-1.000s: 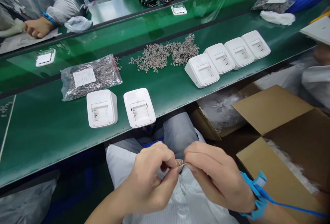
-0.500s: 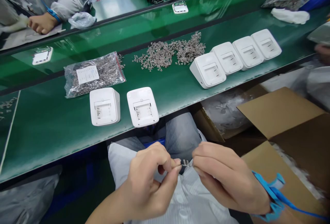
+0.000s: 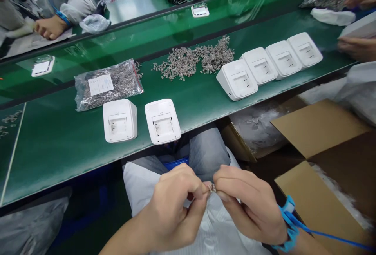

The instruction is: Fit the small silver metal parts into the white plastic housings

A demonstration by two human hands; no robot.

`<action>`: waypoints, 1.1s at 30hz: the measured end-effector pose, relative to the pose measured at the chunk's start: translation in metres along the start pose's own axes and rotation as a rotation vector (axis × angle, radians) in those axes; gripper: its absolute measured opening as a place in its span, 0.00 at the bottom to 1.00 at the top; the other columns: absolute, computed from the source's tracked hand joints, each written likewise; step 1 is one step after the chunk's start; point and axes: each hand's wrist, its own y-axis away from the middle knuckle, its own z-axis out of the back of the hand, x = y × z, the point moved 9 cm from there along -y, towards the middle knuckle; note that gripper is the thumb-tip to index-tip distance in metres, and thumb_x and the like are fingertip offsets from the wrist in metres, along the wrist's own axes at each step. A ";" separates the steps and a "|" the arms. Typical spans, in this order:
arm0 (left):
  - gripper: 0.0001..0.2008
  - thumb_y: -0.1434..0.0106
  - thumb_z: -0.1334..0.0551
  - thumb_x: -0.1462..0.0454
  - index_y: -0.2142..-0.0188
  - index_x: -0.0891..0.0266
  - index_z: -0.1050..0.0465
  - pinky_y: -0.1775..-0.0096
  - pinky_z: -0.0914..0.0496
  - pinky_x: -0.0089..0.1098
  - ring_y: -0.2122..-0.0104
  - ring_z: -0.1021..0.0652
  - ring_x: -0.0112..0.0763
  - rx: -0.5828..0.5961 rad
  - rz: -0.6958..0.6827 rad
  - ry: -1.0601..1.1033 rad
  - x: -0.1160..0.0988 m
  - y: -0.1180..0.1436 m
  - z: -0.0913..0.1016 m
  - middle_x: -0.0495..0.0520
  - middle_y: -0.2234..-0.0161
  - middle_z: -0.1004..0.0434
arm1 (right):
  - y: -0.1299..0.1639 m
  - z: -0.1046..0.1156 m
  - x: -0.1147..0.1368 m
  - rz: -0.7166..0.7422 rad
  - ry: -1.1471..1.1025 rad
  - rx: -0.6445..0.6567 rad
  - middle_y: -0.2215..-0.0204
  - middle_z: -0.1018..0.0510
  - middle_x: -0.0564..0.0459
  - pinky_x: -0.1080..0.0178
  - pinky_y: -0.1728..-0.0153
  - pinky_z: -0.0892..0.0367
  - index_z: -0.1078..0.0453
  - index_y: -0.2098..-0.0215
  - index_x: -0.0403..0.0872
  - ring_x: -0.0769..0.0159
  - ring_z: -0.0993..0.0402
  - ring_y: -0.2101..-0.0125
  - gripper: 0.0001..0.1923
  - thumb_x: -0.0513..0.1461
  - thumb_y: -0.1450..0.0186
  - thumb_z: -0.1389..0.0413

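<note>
We pinch a tiny silvery metal spring contact [image 3: 212, 187] between the fingertips of our left hand [image 3: 173, 208] and right hand [image 3: 249, 204], low over our lap, well short of the near edge of the green bench [image 3: 58, 141]. It lies roughly level between the thumbs, mostly hidden, its shape too small to tell.

White housings on the near bench [image 3: 53, 145]: six, with two [image 3: 120, 120] lower centre and four in a row [image 3: 269, 65] at upper right. Smaller white units on the far belt: two [image 3: 42, 66]. Bags of metal parts: two [image 3: 107, 84]. Loose heap of metal parts: one [image 3: 194, 59]. Cardboard boxes: one [image 3: 319, 129].
</note>
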 end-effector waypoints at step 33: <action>0.17 0.41 0.41 0.78 0.68 0.59 0.49 0.70 0.33 0.28 0.74 0.34 0.23 -0.026 0.133 0.053 0.018 0.014 -0.005 0.47 0.74 0.35 | 0.004 0.020 0.000 -0.020 0.102 -0.103 0.73 0.29 0.53 0.62 0.69 0.28 0.33 0.61 0.47 0.67 0.29 0.74 0.10 0.29 0.35 0.51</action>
